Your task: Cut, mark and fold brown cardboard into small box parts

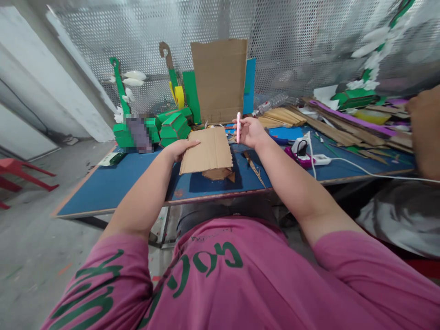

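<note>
My left hand (184, 148) is closed on the left edge of a flat cardboard piece (208, 147), its thumb lying on top. The piece sits tilted above the blue table, and a smaller folded cardboard part (217, 174) shows beneath its front edge. To the right of the cardboard, my right hand (250, 131) is raised, its fingers closed around a slim pink object (238, 128) held upright. Its exact kind cannot be made out. A gap separates the pink object from the cardboard.
Green cardboard forms (173, 127) stand at the back left beside a yellow tape roll (179, 97). A tall cardboard panel (220, 80) leans against perforated metal. Cardboard strips (282, 117) lie at right, near a purple power strip (302, 158) with a white cable. A torn scrap (253, 167) lies nearby.
</note>
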`<state>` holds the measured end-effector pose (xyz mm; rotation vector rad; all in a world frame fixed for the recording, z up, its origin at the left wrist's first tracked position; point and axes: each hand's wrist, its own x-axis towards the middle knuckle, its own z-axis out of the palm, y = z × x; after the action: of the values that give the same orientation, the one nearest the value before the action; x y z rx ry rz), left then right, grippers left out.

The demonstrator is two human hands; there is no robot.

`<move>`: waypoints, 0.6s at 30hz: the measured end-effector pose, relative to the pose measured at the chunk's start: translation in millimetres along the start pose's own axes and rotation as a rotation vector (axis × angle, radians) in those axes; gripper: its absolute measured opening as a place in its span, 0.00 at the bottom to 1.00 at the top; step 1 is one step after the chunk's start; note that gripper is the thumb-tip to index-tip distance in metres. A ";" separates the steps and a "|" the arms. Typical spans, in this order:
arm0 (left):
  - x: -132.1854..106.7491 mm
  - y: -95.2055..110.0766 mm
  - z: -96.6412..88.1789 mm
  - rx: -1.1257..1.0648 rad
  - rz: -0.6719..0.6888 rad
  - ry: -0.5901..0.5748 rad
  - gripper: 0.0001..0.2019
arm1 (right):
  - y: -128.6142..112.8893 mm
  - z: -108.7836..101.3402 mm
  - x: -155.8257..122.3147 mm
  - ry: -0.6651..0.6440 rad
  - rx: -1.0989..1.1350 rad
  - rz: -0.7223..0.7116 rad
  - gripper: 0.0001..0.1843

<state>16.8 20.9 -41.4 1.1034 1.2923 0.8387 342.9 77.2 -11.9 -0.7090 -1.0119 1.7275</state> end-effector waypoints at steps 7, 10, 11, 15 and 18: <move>2.1 -0.7 1.6 -0.004 0.024 -0.002 0.29 | -0.6 2.8 -3.0 -0.094 -0.026 0.026 0.08; -1.3 1.8 4.0 0.013 0.024 0.016 0.29 | 5.7 4.2 -1.4 -0.134 -0.042 0.031 0.08; -2.9 2.9 4.9 0.014 0.026 0.017 0.29 | 8.7 4.8 -0.8 -0.151 -0.048 0.038 0.08; -9.4 5.8 9.0 0.020 0.035 0.036 0.28 | 18.7 6.7 0.8 -0.198 -0.081 0.091 0.07; -11.3 5.3 12.0 0.020 0.052 0.035 0.28 | 19.7 7.0 1.5 -0.184 -0.073 0.096 0.07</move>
<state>27.7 9.9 -33.6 1.1472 1.3083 0.8885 327.8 73.0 -25.8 -0.6634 -1.1886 1.8729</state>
